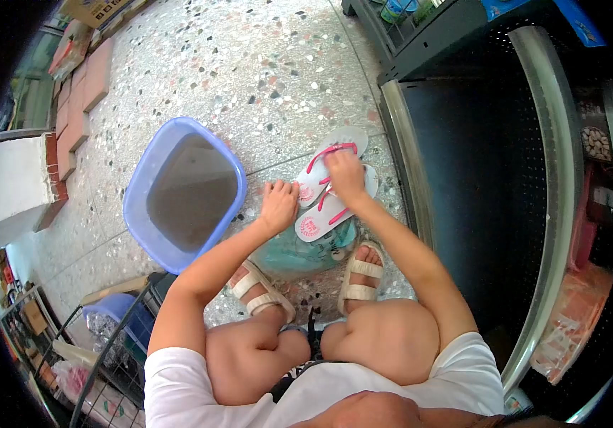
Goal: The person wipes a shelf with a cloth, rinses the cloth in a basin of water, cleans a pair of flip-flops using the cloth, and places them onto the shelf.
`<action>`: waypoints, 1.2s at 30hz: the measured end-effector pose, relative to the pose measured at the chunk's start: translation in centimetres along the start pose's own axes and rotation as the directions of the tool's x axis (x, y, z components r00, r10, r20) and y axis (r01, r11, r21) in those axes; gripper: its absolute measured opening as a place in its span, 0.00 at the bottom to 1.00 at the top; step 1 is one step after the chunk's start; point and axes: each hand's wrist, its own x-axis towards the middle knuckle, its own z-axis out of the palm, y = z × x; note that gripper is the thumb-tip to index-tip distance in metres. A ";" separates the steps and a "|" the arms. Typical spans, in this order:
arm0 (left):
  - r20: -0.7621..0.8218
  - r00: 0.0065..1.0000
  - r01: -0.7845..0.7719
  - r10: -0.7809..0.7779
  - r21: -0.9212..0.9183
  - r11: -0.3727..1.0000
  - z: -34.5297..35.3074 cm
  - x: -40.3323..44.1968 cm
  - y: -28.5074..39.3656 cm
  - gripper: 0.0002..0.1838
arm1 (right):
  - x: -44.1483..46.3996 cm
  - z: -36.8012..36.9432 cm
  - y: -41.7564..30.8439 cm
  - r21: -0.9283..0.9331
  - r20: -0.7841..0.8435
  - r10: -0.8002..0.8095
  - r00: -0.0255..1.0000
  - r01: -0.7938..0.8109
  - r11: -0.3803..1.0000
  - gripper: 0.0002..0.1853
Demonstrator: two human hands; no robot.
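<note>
Two white flip-flops with pink straps lie overlapping on the floor in front of me: the upper flip-flop (351, 135) and the lower flip-flop (311, 225). My right hand (347, 178) is over their middle, with curled fingers at the upper one's pink strap; its fingertips are partly blurred. At the left end of the upper flip-flop is my left hand (279, 207), its fingers slightly bent and apart, with the index fingertip at the sole's edge. A crumpled greenish see-through plastic bag (289, 255) lies just below the flip-flops, between my sandalled feet.
A blue plastic basin (132, 207) holding murky grey water stands to the left. Dark metal shelving (413, 164) rises close on the right. A black wire rack (100, 357) with goods is at the lower left. Reddish tiles (82, 100) lie along the far left wall.
</note>
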 end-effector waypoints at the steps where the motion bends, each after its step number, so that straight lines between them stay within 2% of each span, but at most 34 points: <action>1: 0.003 1.000 0.000 0.000 -0.006 1.000 0.1 0.0 0.1 0.25 | -0.5 0.1 -1.4 0.052 0.025 -0.047 0.999 0.046 0.998 0.02; 3: 0.005 1.000 -0.003 0.003 -0.015 1.000 0.1 0.2 0.3 0.25 | -0.9 0.0 -3.6 0.155 0.062 -0.144 0.988 0.133 0.979 0.02; 6: 0.019 1.000 -0.016 0.017 -0.019 1.000 -0.1 0.2 0.0 0.25 | -0.3 -1.0 -2.2 0.100 0.018 -0.176 0.984 0.174 0.980 0.02; 9: 0.009 1.000 -0.024 0.024 0.000 1.000 -0.2 0.2 0.0 0.24 | 0.7 -0.3 0.6 -0.077 -0.026 -0.071 0.997 0.069 0.995 0.02; 12: 0.037 0.999 -0.006 0.007 -0.019 1.000 -0.1 0.4 0.1 0.23 | 1.7 0.2 1.4 -0.140 -0.059 0.005 0.998 -0.013 0.990 0.02; 15: 0.063 0.998 0.008 -0.009 0.012 1.000 -0.3 0.9 0.7 0.24 | 1.0 1.0 -0.1 -0.036 -0.046 -0.016 0.999 0.014 0.999 0.02; 16: 0.083 0.997 -0.002 0.002 -0.009 1.000 -0.1 0.9 0.7 0.24 | 0.4 1.3 -1.2 0.058 -0.002 -0.046 0.999 0.046 0.997 0.02; 18: 0.122 0.992 -0.017 0.023 -0.048 0.999 0.0 1.0 0.4 0.24 | -0.1 0.8 -1.9 0.064 0.023 -0.096 0.995 0.095 0.993 0.02; 20: 0.083 0.996 -0.024 0.027 -0.027 0.999 0.0 0.8 0.3 0.25 | 0.7 -0.2 -1.3 0.047 0.026 -0.172 0.985 0.171 0.984 0.03; 23: 0.081 0.997 -0.014 0.018 -0.047 0.999 -0.1 0.9 0.3 0.25 | 2.3 -0.1 0.3 -0.040 0.004 -0.148 0.989 0.148 0.988 0.05; 24: 0.086 0.996 -0.001 0.007 -0.064 0.998 -0.3 1.2 0.5 0.26 | 2.8 0.2 0.6 -0.049 0.004 -0.098 0.995 0.098 0.994 0.04; 27: 0.093 0.995 -0.034 0.035 -0.008 0.999 -1.1 1.9 1.3 0.22 | 3.3 1.1 0.2 -0.010 -0.050 -0.022 0.999 0.021 1.000 0.02; 28: 0.090 0.995 -0.044 0.040 0.045 0.998 -1.0 2.1 1.4 0.20 | 2.8 1.2 -0.4 0.017 0.011 0.031 0.999 -0.031 0.999 0.03; 30: 0.078 0.996 -0.053 0.042 0.150 0.987 -0.2 2.5 1.5 0.17 | 0.9 1.3 -1.7 0.056 0.101 -0.009 0.995 0.004 0.998 0.03; 31: 0.018 0.997 -0.075 0.074 0.149 0.986 0.8 2.5 1.2 0.15 | 0.0 1.0 -2.2 0.076 0.146 -0.028 0.989 0.017 0.997 0.03; 33: -0.098 0.985 -0.123 0.139 0.149 0.981 2.0 2.5 0.6 0.13 | -1.4 0.0 -2.8 0.182 0.104 -0.165 0.981 0.144 0.973 0.04; 34: -0.085 0.987 -0.122 0.135 0.140 0.983 2.3 2.6 0.5 0.14 | -1.7 -0.4 -3.0 0.237 0.079 -0.228 0.970 0.204 0.950 0.04; 36: -0.048 0.991 -0.121 0.127 0.123 0.985 2.7 2.6 0.4 0.14 | -0.3 -0.6 -1.6 0.107 0.127 -0.136 0.983 0.122 0.987 0.05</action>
